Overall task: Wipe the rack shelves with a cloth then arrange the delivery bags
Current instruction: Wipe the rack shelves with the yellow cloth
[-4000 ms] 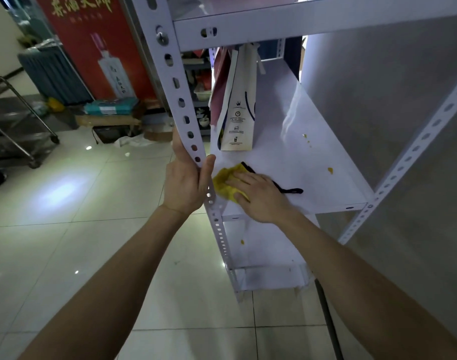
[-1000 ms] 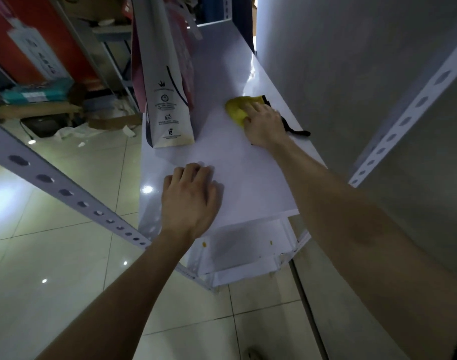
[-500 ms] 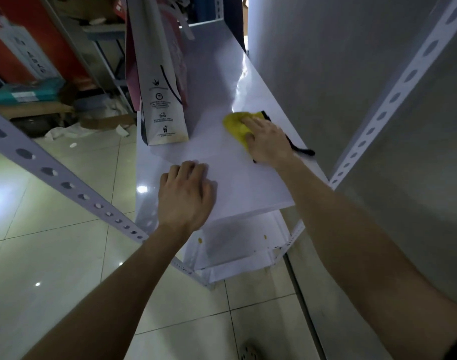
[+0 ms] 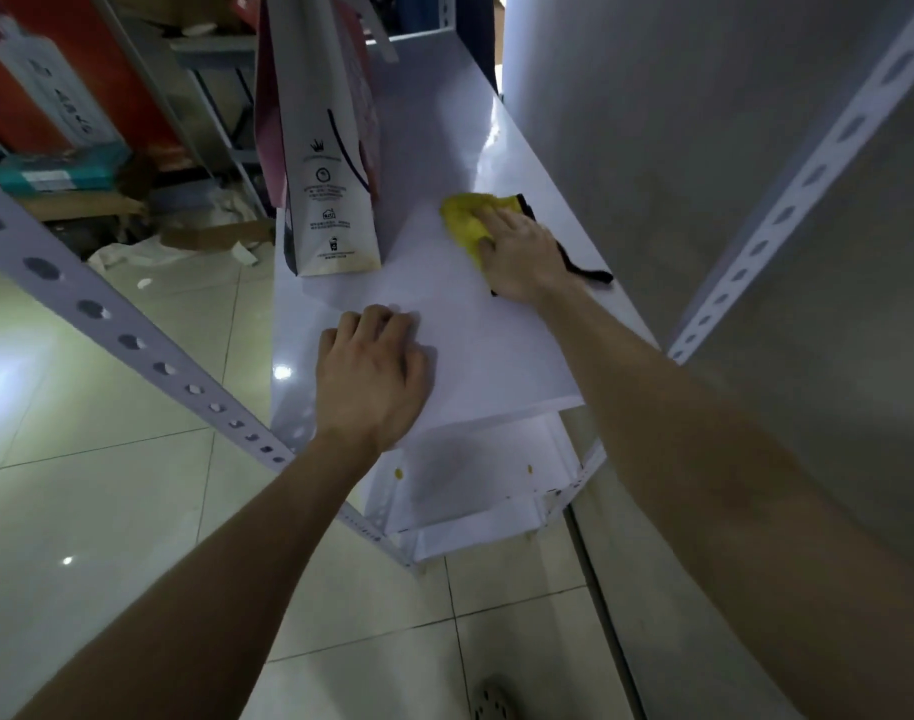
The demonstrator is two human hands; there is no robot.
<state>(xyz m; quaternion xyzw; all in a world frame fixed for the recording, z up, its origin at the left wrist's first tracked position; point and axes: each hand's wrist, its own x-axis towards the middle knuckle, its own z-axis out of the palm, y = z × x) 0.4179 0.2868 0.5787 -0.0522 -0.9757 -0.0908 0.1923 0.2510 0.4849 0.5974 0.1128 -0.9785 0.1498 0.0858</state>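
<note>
The person is leaning over a white metal rack, and both bare arms are reaching in from the bottom of the frame. The right hand [image 4: 520,257] is lying palm down on a yellow cloth [image 4: 468,218], right of centre in the upper half of the frame; the fingers are spread flat over it, pressing it to the shelf [image 4: 475,335] rather than closing around it. A black edging of the cloth is trailing out to the right of the wrist, toward the grey wall [image 4: 652,122].

The left hand [image 4: 369,374] is resting near the middle of the frame on the same shelf, close to its front edge, with the fingers together and lightly curled against the surface, holding nothing.

A white delivery bag [image 4: 330,200] with small black printed symbols is standing upright at the upper centre, on the left side of the shelf, just left of the cloth and apart from it. Something pink is showing directly behind it; I cannot tell whether it is a second bag.

Below the front edge a lower shelf [image 4: 470,475] is showing, with a few small yellowish specks on it. A perforated upright [image 4: 133,345] is crossing the left of the frame on a slant, another [image 4: 808,174] is running up the right side, and pale glossy floor tiles [image 4: 107,511] are filling the lower left.
</note>
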